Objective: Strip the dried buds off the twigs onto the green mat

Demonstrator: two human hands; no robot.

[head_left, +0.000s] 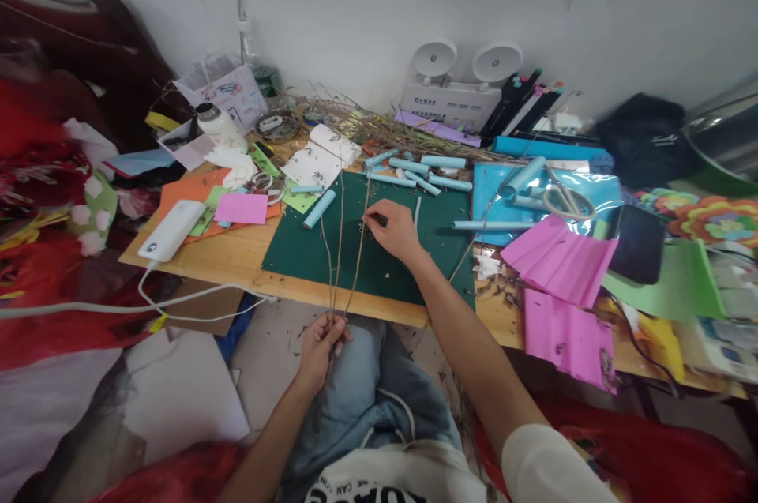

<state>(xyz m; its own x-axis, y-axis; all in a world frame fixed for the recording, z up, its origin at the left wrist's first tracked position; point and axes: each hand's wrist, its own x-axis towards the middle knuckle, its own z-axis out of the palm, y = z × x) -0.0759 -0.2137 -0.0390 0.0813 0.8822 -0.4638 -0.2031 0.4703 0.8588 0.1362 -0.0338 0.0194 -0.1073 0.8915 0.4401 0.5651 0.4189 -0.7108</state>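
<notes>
My left hand (320, 347) is closed around the lower ends of a few thin bare twigs (339, 250) just below the table's front edge, above my lap. The twigs run up over a dark green cutting mat (308, 254). My right hand (392, 230) rests on the mat with its fingers pinched at one twig's upper part, beside a small dark item I cannot make out. Rolled light-blue paper tubes (414, 167) lie along the mat's far edge.
A white power bank (172, 229) with its cable sits at the left edge. Pink folded papers (560, 258), scissors (568, 201) on a blue sheet, a phone (636, 244) and green paper lie to the right. A pile of dry branches (379, 128) and a white twin-lamp box (453, 96) stand by the wall.
</notes>
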